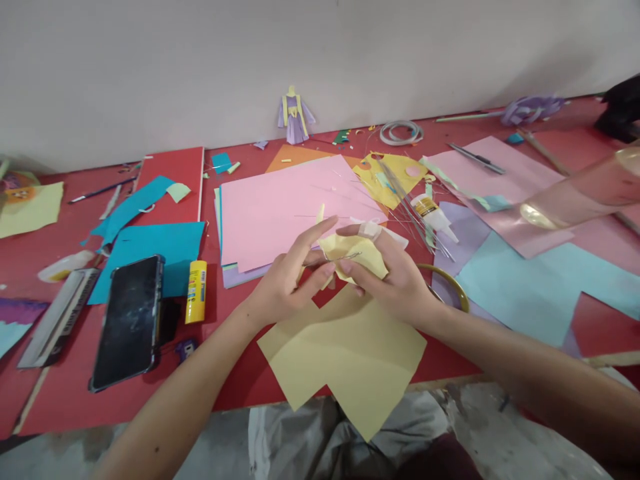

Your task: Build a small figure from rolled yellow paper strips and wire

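Observation:
My left hand (pixel 287 277) and my right hand (pixel 395 277) meet above the red table (pixel 65 393), both pinching a small folded yellow paper piece (pixel 356 257) with a thin wire lying across it. My right index finger carries a pale bandage. Under the hands lies a larger cut yellow sheet (pixel 345 360) that overhangs the table's front edge. A stack of pink paper (pixel 285 207) sits just behind the hands.
A black phone (pixel 129 320) and a yellow glue stick (pixel 196 291) lie at the left on blue paper. A glue bottle (pixel 434 213) and thin wires are right of the pink stack. A purple paper doll (pixel 295 117) stands by the wall. Light blue and pink sheets cover the right.

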`<state>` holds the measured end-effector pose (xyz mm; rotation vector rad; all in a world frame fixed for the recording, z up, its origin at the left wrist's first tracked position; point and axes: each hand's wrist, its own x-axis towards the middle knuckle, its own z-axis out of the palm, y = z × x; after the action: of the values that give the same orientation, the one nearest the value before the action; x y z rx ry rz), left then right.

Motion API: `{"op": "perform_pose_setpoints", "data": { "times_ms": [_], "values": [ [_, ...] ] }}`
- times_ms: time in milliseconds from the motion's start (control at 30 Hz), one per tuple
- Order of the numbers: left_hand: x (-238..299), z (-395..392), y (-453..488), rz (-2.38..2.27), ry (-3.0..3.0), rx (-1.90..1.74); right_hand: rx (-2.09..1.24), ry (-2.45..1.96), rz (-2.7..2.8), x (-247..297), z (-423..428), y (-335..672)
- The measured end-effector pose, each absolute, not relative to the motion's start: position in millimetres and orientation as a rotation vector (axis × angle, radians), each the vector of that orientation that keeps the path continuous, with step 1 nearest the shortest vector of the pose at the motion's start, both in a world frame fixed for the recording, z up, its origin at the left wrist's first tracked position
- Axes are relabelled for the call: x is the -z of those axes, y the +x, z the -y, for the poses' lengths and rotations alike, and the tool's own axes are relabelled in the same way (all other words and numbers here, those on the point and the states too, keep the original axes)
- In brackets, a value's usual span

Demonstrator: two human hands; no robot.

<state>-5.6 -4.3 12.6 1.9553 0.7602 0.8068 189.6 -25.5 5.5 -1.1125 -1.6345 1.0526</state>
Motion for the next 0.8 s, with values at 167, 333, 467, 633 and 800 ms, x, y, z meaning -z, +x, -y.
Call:
{"op": "perform_pose_setpoints", "data": {
  "times_ms": [167, 333, 467, 633, 800],
  "values": [
    [-14.4, 3.2, -6.7, -0.747, 1.873, -0.819, -1.054, -1.105, 1.644, -6.2, 26.2, 188.9],
    [-9.2, 0.6, -6.7, -0.688, 1.785, -0.859, -1.142, -1.100, 1.597, -6.1, 28.2, 188.6],
    [-5.2, -0.2, -7.0, -0.675, 1.773, -0.836, -1.121, -1.078, 1.593, -6.7, 28.5, 189.0],
    [-7.1, 1.2, -4.5, -0.682, 1.714, -0.816, -0.864, -1.102, 1.700, -10.6, 26.5, 189.9],
    [-9.5, 1.6, -1.6, -0.690, 1.581, -0.838, -0.799, -1.085, 1.763, -10.9, 26.5, 191.7]
  ]
}}
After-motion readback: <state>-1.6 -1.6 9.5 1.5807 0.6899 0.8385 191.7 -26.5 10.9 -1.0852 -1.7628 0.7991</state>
